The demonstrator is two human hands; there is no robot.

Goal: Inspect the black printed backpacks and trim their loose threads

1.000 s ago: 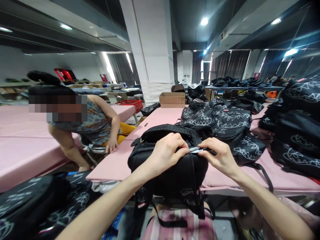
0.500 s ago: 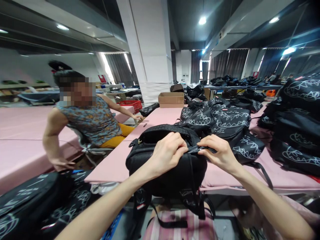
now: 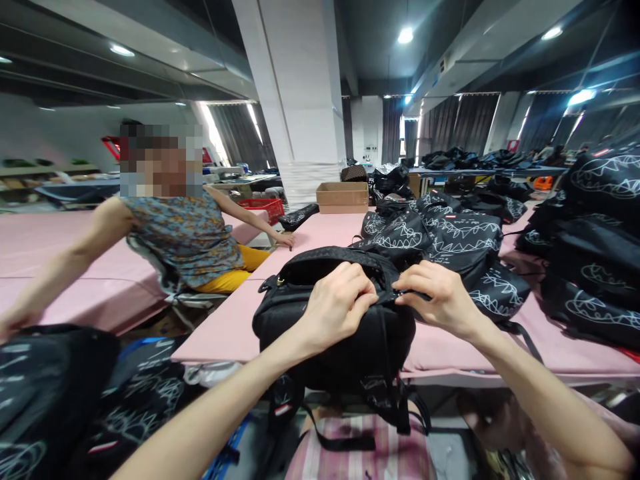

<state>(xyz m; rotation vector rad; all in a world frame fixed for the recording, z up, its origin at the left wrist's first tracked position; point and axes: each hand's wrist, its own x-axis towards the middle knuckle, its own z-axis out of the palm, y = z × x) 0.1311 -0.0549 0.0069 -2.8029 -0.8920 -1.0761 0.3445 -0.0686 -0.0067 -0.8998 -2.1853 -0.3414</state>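
A black backpack (image 3: 333,357) stands at the near edge of the pink table, its top opening gaping and its straps hanging over the edge. My left hand (image 3: 340,300) is closed, thumb and fingers pinching the edge of the opening near its right end. Just to the right, my right hand (image 3: 440,297) is also closed in a pinch on the backpack's opening edge, near what looks like the zipper. The small part between my right fingertips is too dark to make out. A short gap separates the two hands.
Several black backpacks with white scribble prints (image 3: 463,243) lie on the pink table (image 3: 215,337), with more piled at right and lower left. A cardboard box (image 3: 343,199) stands by the pillar. A seated co-worker (image 3: 180,233) is at left.
My hands stay at the opening; the dark strip seen between them before is now hardly visible. The co-worker's one arm has swung out left over the bags, the other hand onto the table edge.
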